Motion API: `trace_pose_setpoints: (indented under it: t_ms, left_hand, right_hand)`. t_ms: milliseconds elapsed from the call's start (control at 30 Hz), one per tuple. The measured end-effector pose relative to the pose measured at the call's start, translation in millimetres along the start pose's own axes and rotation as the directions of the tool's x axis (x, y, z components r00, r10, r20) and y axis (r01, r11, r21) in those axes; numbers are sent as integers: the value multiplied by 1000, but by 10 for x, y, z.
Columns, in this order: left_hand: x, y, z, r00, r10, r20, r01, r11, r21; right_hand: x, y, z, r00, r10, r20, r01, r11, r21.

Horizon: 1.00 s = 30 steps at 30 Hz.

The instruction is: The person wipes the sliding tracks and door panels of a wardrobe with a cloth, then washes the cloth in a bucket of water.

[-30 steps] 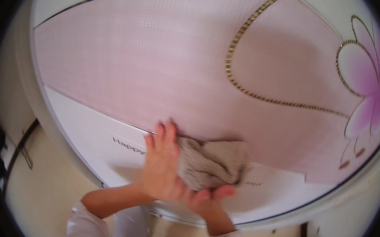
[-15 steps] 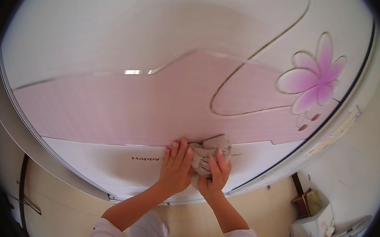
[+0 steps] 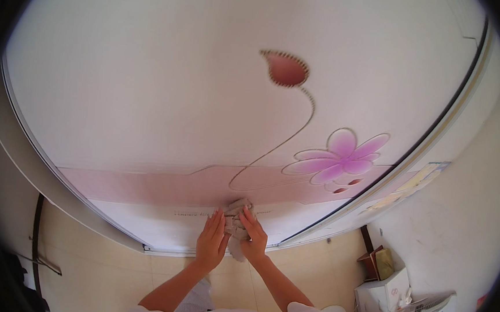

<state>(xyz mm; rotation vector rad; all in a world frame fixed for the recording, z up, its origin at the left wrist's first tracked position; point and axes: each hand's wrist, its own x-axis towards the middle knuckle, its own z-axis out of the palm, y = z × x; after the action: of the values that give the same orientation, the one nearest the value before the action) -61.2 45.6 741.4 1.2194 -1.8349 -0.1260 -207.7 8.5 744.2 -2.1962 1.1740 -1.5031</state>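
Note:
A crumpled grey-beige cloth [image 3: 237,220] is pressed against the lower part of a large white door panel [image 3: 149,102], where a pink band [image 3: 137,187] meets a white strip. My right hand [image 3: 255,237] has its fingers curled over the cloth's right side. My left hand [image 3: 211,240] lies with its fingers stretched out along the cloth's left edge, against the white strip. A loose end of the cloth hangs down between the two hands. Printed lettering on the strip is partly covered by the cloth.
The panel carries a purple flower [image 3: 342,159] and a red bud [image 3: 288,70]. Lower right, a white box [image 3: 382,295] and a fan [image 3: 422,307] stand by the wall. Beige floor tiles [image 3: 294,275] show below the panel; a dark post [image 3: 37,234] stands at left.
My view has swung up the panel, bringing the red bud into sight. Both hands and the cloth now appear lower and further left in the picture. My right hand still grips the cloth.

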Motion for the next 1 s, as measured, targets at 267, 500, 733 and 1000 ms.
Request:
trace_pose_setpoints:
  t_ms: [267, 500, 733, 1000]
  left_hand:
    - [-44, 803, -575, 986, -159, -58, 119, 894, -432]
    - [-546, 1454, -745, 895, -447, -11, 305, 629, -715]
    - [-1097, 1828, -1245, 765, -621, 171, 467, 352, -811]
    - [-1628, 1766, -1680, 634, -746, 207, 549, 246, -799]
  right_hand:
    - [-62, -826, -704, 994, 105, -38, -88, 944, 317]
    - [-180, -1484, -1283, 932, 152, 328, -317, 779, 540]
    - [-503, -1980, -1381, 771, 96, 629, -560, 573, 599]
    - [-797, -2256, -1047, 706, 175, 686, -693, 370, 619]
